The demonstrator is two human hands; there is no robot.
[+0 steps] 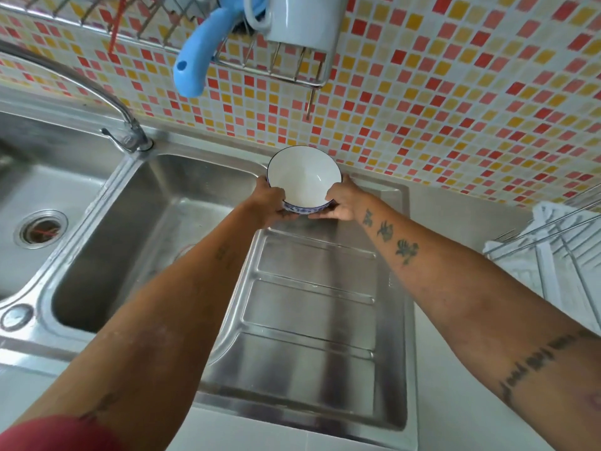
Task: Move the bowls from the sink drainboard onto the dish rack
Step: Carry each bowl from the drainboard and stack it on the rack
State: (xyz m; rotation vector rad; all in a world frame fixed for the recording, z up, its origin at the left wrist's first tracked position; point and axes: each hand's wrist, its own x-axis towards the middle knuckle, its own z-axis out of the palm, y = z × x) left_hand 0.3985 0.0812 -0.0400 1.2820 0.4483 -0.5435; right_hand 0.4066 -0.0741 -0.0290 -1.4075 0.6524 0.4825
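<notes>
Bowl (304,179), white inside with a dark rim and a blue pattern on its outer wall, sits between both hands at the far end of the steel drainboard (312,307), close to the tiled wall (455,102). Whether its base rests on the steel or is lifted cannot be told. The left hand (271,203) grasps the left side of the rim, and the right hand (344,201) grasps the right side, fingers curled under the near edge. Left of the drainboard lies the sink basin (153,222), with the faucet (97,92) arching over it. A wire dish rack (559,255) stands at the right edge, well apart from the bowl. Above, a wall-mounted wire shelf (276,65) carries a white mug (302,21) and a blue handle (195,63).
</notes>
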